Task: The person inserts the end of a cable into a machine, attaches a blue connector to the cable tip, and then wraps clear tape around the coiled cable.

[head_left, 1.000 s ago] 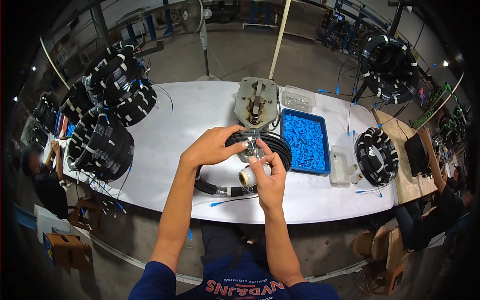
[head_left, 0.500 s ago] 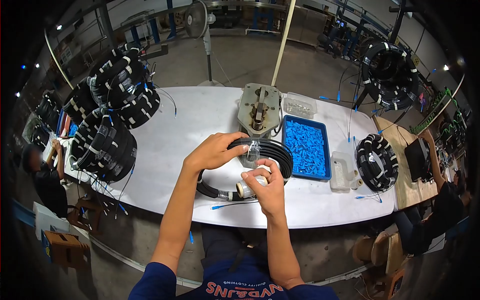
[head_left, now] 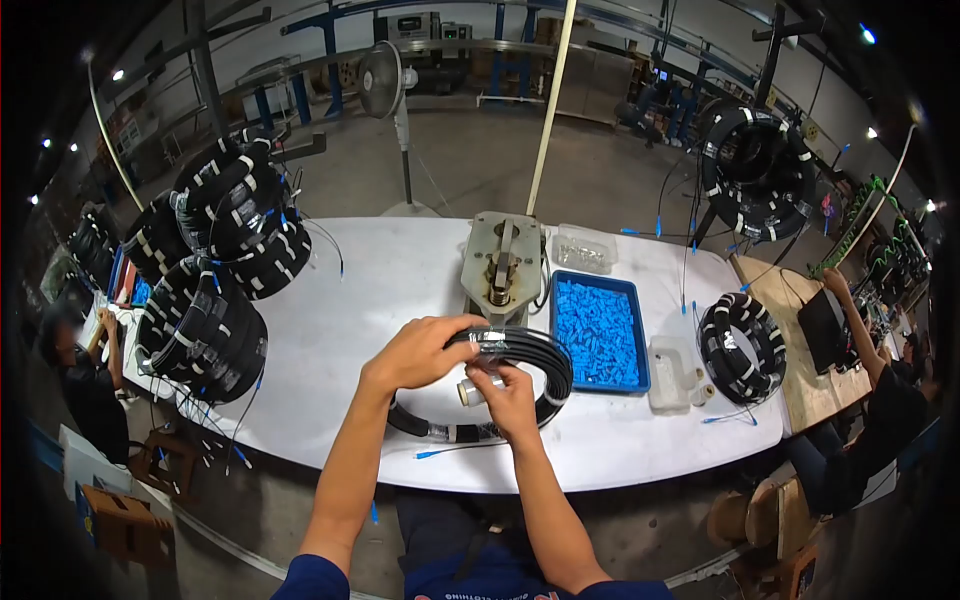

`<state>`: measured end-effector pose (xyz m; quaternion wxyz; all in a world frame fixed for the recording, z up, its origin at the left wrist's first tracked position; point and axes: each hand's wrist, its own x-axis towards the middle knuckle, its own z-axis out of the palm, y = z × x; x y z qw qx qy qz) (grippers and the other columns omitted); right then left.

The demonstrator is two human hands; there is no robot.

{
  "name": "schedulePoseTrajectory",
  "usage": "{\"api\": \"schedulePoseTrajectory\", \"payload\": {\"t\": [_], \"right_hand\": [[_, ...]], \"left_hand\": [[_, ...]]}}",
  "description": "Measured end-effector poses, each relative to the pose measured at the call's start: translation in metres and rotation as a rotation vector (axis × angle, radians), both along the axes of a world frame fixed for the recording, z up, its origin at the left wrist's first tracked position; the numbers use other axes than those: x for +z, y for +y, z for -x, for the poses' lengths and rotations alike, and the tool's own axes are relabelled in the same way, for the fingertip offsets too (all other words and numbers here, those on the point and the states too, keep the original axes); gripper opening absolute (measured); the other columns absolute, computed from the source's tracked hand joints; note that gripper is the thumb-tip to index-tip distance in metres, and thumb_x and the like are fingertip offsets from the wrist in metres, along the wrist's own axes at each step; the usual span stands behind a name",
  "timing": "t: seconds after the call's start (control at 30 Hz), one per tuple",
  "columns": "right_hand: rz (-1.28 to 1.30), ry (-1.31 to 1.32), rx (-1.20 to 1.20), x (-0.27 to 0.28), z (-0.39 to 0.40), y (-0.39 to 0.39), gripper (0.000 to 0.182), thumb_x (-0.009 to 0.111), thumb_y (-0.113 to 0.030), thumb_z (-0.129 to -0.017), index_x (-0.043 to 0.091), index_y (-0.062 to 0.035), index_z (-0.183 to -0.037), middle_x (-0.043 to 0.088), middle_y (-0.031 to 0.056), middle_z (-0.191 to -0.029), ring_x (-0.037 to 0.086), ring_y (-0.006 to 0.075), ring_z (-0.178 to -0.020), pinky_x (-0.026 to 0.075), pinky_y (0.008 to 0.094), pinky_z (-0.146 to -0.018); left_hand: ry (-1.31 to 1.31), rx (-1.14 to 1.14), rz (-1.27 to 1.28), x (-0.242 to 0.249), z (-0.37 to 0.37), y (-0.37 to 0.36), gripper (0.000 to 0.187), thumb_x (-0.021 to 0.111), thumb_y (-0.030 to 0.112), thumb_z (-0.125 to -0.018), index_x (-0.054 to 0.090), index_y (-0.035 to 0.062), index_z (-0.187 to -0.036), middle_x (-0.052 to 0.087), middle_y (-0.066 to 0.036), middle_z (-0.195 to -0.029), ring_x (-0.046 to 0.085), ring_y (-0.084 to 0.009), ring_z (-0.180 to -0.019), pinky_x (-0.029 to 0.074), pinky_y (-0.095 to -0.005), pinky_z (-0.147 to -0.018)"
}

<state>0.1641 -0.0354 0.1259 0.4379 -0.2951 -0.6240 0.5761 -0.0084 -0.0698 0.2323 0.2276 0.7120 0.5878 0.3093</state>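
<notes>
A coil of black cable (head_left: 558, 372) is raised on edge at the front of the white table, with clear film around its top. My left hand (head_left: 428, 350) is closed on the coil's upper left, thumb and fingers around the strands. Inside the ring, just below that wrapped spot, my right hand (head_left: 510, 402) grips a small roll of clear wrapping film (head_left: 468, 392). White bands show on the coil's lower part. A cable end with a blue connector (head_left: 428, 455) lies on the table in front.
Behind the coil stands a metal fixture (head_left: 503, 262). Right of it are a blue tray (head_left: 646, 372) of small blue parts, clear plastic boxes (head_left: 668, 378) and a finished-looking coil (head_left: 745, 350). Stacked coils (head_left: 205, 330) fill the left. People (head_left: 885, 400) work at both sides.
My right hand has moved the film roll inward and left, from the coil's front to inside the ring, near my left hand. The left hand keeps its hold. The view has tilted up.
</notes>
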Motion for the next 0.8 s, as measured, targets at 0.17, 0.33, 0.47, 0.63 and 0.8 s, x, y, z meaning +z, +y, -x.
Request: {"api": "schedulePoseTrajectory", "payload": {"t": [0.17,0.33,0.47,0.63,0.8], "right_hand": [[0.094,-0.074,0.066,-0.019,-0.001,0.008,0.023,0.071,-0.015,-0.093,0.074,0.0044,-0.104,0.075,0.0079,-0.097,0.065,0.0114,-0.086,0.052,0.0264,-0.079],[-0.011,0.019,0.044,-0.019,-0.003,0.004,0.020,0.067,-0.013,-0.096,0.074,0.0034,-0.103,0.074,0.0068,-0.092,0.065,0.0106,-0.085,0.051,0.0258,-0.077],[-0.045,-0.115,-0.026,-0.025,0.000,0.019,0.017,0.063,-0.006,-0.092,0.071,0.0044,-0.102,0.073,0.0079,-0.096,0.064,0.0130,-0.088,0.050,0.0281,-0.078],[-0.226,-0.082,-0.135,-0.055,0.016,0.035,0.027,0.054,0.004,-0.084,0.068,0.0037,-0.107,0.072,0.0086,-0.098,0.066,0.0177,-0.091,0.052,0.0314,-0.083],[-0.071,0.177,-0.127,-0.051,0.023,0.038,0.031,0.059,0.003,-0.083,0.067,-0.0003,-0.112,0.070,0.0132,-0.109,0.066,0.0271,-0.102,0.049,0.0370,-0.094]], "left_hand": [[0.145,0.194,-0.167,-0.013,-0.011,-0.002,0.057,0.079,0.060,-0.072,0.075,0.0101,-0.100,0.073,-0.011,-0.076,0.071,-0.0310,-0.070,0.055,-0.0393,-0.066],[0.180,0.239,-0.157,-0.016,-0.009,0.003,0.053,0.082,0.059,-0.069,0.072,0.0088,-0.085,0.068,-0.008,-0.065,0.067,-0.0295,-0.059,0.052,-0.0380,-0.059],[0.273,0.187,-0.241,-0.013,-0.011,0.000,0.053,0.079,0.059,-0.072,0.069,0.0079,-0.086,0.068,-0.009,-0.077,0.066,-0.0307,-0.076,0.052,-0.0400,-0.067],[0.436,0.167,-0.190,0.000,-0.020,-0.009,0.048,0.079,0.046,-0.077,0.069,0.0067,-0.101,0.067,-0.011,-0.090,0.063,-0.0314,-0.089,0.051,-0.0398,-0.076],[0.321,0.219,-0.343,-0.020,-0.037,-0.010,0.048,0.077,0.041,-0.081,0.066,0.0090,-0.114,0.070,-0.012,-0.099,0.066,-0.0334,-0.091,0.053,-0.0413,-0.077]]}}
